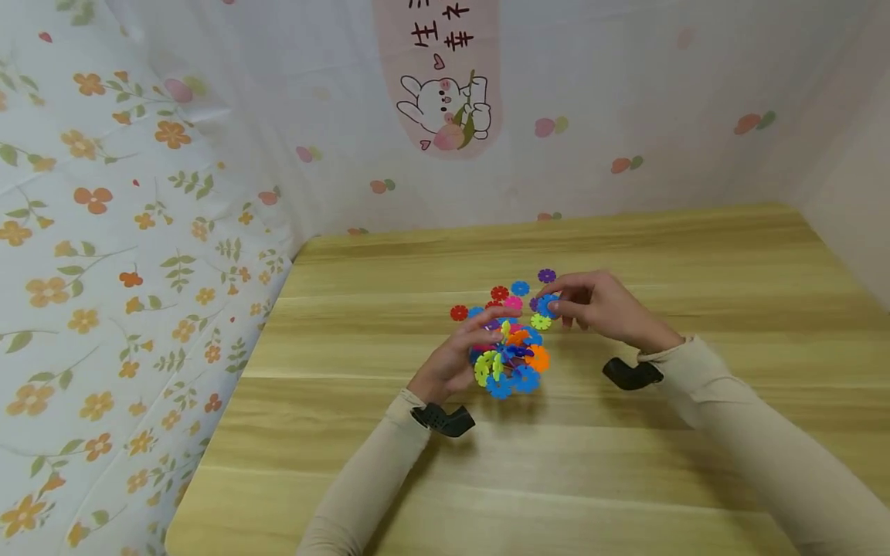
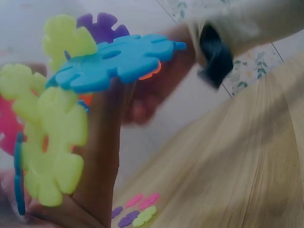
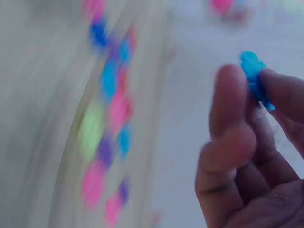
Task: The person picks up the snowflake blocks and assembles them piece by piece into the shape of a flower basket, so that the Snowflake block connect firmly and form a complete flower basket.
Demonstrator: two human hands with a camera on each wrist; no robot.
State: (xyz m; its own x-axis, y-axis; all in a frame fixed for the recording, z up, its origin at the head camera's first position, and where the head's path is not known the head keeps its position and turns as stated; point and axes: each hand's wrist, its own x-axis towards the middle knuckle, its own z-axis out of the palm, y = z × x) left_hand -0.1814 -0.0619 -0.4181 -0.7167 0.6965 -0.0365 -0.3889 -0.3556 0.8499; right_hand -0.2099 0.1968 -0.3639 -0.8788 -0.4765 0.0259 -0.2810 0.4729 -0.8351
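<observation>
In the head view my left hand [image 1: 450, 361] holds a cluster of interlocked plastic snowflake discs [image 1: 513, 352] above the wooden table. Yellow, blue, orange and purple notched discs stick out of it at many angles. Seen from the left wrist, a yellow disc [image 2: 50, 147] and a light blue disc [image 2: 116, 61] cover part of that hand. Just right of the cluster, my right hand [image 1: 603, 309] pinches a single blue snowflake disc [image 1: 546, 306] between thumb and fingertips. That blue disc [image 3: 255, 78] appears nearly edge-on in the right wrist view.
Loose snowflake discs lie on the table [image 1: 361, 417] behind the cluster, among them a red one [image 1: 459, 313], a purple one [image 1: 547, 276] and a yellow one [image 1: 540, 321]. A printed cloth [image 1: 591, 100] hangs beyond the table's far edge. Black bands sit at both wrists.
</observation>
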